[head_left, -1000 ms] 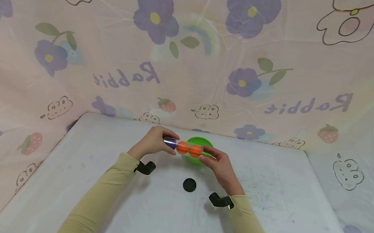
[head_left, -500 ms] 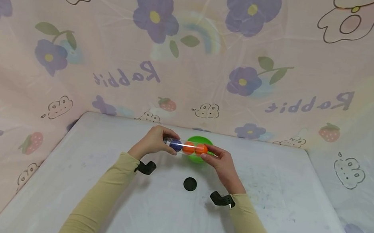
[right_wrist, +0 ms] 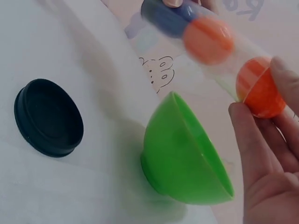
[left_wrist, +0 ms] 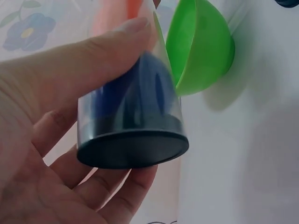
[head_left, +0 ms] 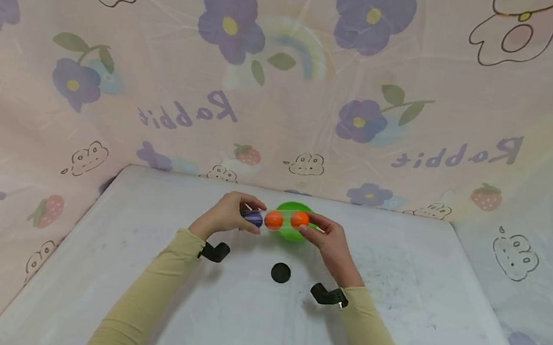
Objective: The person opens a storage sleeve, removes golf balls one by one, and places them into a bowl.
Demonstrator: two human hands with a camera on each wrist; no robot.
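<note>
Spanning both hands above the green bowl [head_left: 292,228], the clear tube [head_left: 275,219] is clasped at its capped end by the left hand [head_left: 224,216]; right hand [head_left: 331,245] pinches the open end.

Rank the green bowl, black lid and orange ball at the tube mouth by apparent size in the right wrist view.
1. green bowl
2. black lid
3. orange ball, though it sits nearest the camera, so it may look larger than it is.

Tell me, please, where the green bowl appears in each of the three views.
Head: green bowl at centre, on the table behind the clear tube.
Left wrist: upper right, past the tube's capped end.
Right wrist: lower centre, right of the black lid.
Shared landmark: the clear tube with balls inside.
</note>
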